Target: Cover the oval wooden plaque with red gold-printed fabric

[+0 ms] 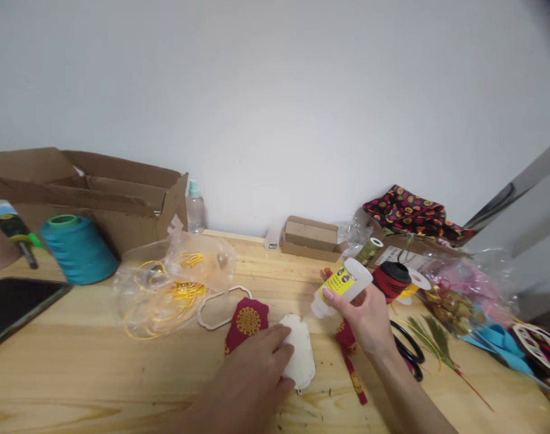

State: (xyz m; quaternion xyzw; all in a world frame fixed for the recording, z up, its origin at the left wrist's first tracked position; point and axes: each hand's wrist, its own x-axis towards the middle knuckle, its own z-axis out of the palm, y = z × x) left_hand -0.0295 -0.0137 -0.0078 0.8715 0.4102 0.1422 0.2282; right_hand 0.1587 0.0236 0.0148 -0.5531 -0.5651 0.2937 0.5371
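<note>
My right hand (pixel 368 316) grips a small white glue bottle with a yellow label (pixel 342 284), tilted with its nozzle pointing down-left toward a white flat shaped piece (pixel 301 352). My left hand (pixel 252 374) rests on the left edge of that white piece, fingers pressed flat on it. A red fabric piece with a gold round pattern (pixel 246 322) lies just left of the white piece. A white outline frame of the same shape (pixel 223 304) lies beyond it. A red patterned strip (pixel 353 361) lies under my right wrist.
A wooden table (pixel 76 374) carries a teal thread cone (pixel 78 248), a cardboard box (pixel 98 193), a plastic bag with yellow cords (pixel 175 283), a dark tablet (pixel 12 307), small brown boxes (pixel 311 238), a red cord spool (pixel 392 278), black scissors (pixel 410 352) and patterned fabric (pixel 408 211).
</note>
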